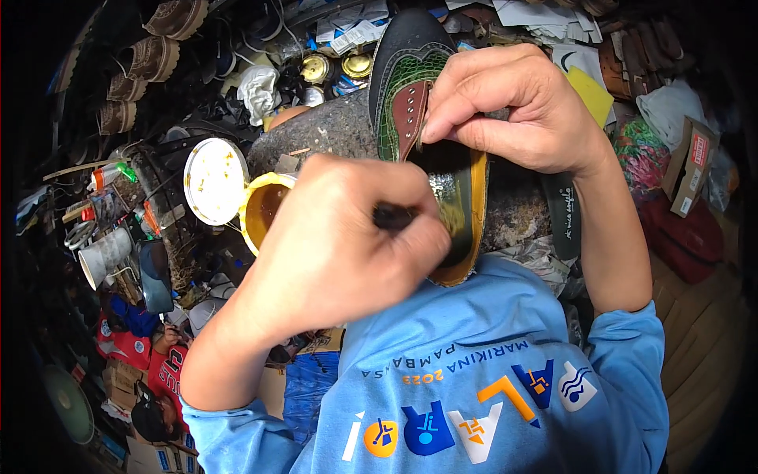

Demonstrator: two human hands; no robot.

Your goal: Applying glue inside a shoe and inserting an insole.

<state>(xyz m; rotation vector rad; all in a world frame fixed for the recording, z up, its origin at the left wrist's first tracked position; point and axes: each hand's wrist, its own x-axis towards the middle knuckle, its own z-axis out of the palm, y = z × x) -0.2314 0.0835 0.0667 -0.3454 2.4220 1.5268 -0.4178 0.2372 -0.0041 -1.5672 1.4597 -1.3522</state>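
Observation:
A shoe with a black toe, green textured panel and brown eyelet flap lies across a dark worn work surface, its toe pointing away from me. Yellowish wet-looking smears coat the inside of its heel. My right hand pinches the shoe's upper edge beside the eyelets between thumb and fingers. Over the shoe's opening, my left hand is closed and blurred by motion; what it may hold is hidden by the fingers. Partly behind that hand stands an open can of amber substance, its white smeared lid tilted up beside it.
A black insole lies right of the shoe. Small tins, papers and a white cloth crowd the far side. Brown soles are at the far left. A white mug-like container sits left. Another person in red is at lower left.

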